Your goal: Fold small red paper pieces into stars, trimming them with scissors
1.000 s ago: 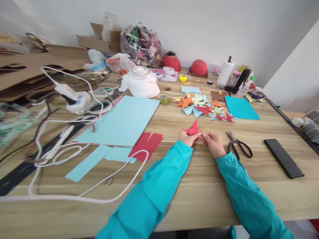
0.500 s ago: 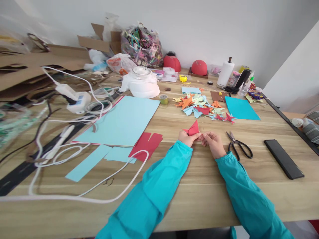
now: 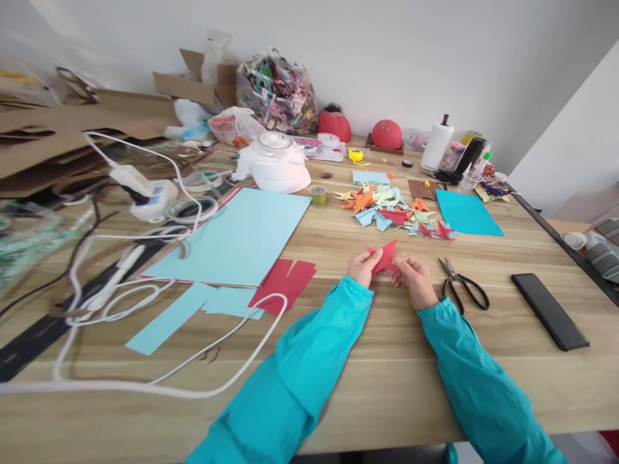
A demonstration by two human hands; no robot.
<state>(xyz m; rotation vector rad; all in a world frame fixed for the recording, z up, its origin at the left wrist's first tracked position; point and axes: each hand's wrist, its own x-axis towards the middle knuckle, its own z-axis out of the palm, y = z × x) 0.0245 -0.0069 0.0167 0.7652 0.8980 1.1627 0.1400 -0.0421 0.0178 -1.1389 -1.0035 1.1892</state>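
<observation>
Angular, folded red paper (image 3: 387, 256) is held above the brown wooden table (image 3: 387, 374); the left hand (image 3: 360, 266) pinches one side, seemingly to steady it, the right hand (image 3: 414, 276) its opposite edge. Black-handled metal scissors (image 3: 467, 281) lie beside, conveniently reachable; multicoloured folded-paper figures (image 3: 377, 205) heap beyond.

free tabletop (image 3: 391, 393) between sleeves (image 3: 302, 361), scissors (image 3: 452, 277) right, white cable (image 3: 193, 393) left

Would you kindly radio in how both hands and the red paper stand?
Left hand gripping folded red paper. Right hand pinching its right edge. Paper partly hidden. Black-handled scissors right of right hand, apparently not in the way.
</observation>
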